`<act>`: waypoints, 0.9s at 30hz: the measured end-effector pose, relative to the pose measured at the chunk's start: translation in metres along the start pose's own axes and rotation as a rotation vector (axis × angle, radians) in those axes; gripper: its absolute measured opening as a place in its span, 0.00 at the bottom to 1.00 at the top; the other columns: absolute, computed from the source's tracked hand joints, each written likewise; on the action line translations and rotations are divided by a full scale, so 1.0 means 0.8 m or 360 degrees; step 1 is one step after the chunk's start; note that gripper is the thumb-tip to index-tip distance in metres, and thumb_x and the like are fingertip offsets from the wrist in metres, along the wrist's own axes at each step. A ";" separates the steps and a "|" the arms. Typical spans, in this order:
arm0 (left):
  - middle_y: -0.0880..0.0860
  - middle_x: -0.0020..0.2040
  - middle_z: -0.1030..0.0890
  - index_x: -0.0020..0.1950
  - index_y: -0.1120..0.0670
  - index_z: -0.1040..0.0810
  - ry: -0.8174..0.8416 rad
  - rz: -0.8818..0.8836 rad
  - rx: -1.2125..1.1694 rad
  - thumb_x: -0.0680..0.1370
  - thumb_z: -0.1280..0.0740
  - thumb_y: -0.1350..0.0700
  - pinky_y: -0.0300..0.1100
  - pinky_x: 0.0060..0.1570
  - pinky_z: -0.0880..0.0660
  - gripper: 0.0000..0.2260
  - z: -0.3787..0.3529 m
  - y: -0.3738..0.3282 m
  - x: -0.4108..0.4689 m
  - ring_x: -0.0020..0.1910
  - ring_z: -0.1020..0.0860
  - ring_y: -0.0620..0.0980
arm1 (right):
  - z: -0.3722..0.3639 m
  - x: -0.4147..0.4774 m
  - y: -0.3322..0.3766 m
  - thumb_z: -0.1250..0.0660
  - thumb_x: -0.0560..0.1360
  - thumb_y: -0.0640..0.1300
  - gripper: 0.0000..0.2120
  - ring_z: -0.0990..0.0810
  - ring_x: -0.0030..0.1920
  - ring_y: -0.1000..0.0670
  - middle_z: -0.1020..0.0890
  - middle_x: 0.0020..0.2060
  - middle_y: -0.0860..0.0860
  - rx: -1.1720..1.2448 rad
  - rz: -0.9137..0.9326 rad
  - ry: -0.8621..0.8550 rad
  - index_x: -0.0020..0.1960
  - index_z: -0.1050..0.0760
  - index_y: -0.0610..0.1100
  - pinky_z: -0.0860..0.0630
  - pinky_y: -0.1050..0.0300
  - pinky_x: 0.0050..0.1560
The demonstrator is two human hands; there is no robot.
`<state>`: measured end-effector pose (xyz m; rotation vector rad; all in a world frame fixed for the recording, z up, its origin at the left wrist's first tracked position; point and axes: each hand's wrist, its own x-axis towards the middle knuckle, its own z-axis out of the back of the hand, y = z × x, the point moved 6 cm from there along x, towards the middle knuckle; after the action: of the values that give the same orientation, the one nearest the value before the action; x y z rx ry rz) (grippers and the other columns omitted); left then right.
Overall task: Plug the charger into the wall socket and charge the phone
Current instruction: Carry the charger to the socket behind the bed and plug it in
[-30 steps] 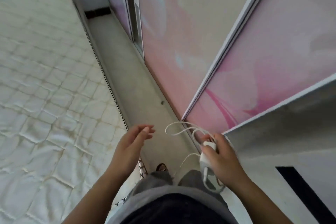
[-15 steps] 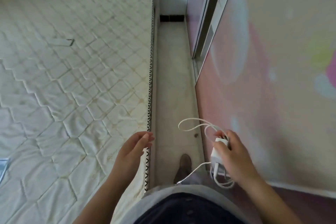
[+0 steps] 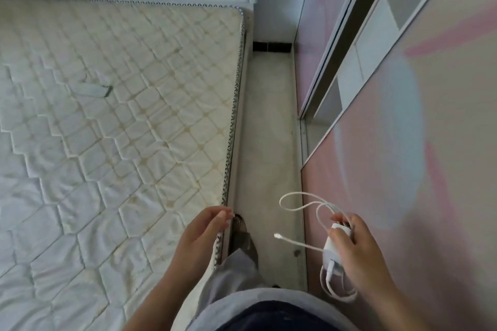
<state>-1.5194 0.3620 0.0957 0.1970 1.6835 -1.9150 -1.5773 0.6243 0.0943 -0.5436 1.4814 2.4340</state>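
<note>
Between the mattress (image 3: 121,121) and the pink wardrobe (image 3: 403,169), seen from the head camera, a person stands on a narrow strip of floor (image 3: 269,129). Their right hand (image 3: 357,247) grips the white charger (image 3: 334,250), with its cable (image 3: 301,200) looping loose and the plug end (image 3: 277,235) dangling free. Their left hand (image 3: 199,236) hangs released, holding nothing, over the mattress edge. No socket shows, and a flat object lying on the mattress may be the phone, though I cannot be sure. The slack loops could snag on a foot or the bed corner in this tight gap and jerk the charger loose.
</note>
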 end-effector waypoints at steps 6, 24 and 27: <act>0.45 0.48 0.16 0.50 0.46 0.20 0.0042 -0.0144 0.0037 0.78 0.41 0.51 0.37 0.48 0.27 0.09 0.035 -0.099 0.144 0.48 0.20 0.39 | -0.028 0.136 0.124 0.38 0.69 0.49 0.04 0.24 0.33 0.59 0.24 0.40 0.48 -0.0041 0.0193 0.0047 0.44 0.30 0.52 0.31 0.70 0.25; 0.47 0.51 0.17 0.52 0.47 0.21 -0.0079 -0.0076 0.0009 0.78 0.42 0.51 0.43 0.52 0.26 0.10 0.028 -0.292 0.548 0.48 0.20 0.39 | -0.039 0.555 0.345 0.37 0.74 0.46 0.05 0.22 0.37 0.52 0.23 0.41 0.51 -0.0149 0.0294 0.0043 0.45 0.30 0.56 0.29 0.68 0.26; 0.46 0.50 0.17 0.51 0.46 0.21 -0.0081 -0.0116 -0.0028 0.78 0.42 0.51 0.43 0.51 0.26 0.10 0.014 -0.352 0.621 0.47 0.20 0.38 | -0.015 0.633 0.406 0.38 0.72 0.50 0.04 0.22 0.36 0.56 0.22 0.41 0.51 -0.0097 0.0330 -0.0001 0.46 0.29 0.54 0.30 0.71 0.24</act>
<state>-2.0679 0.2033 0.1077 0.0802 1.6944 -1.9410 -2.1579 0.4706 0.1306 -0.4191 1.5371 2.6431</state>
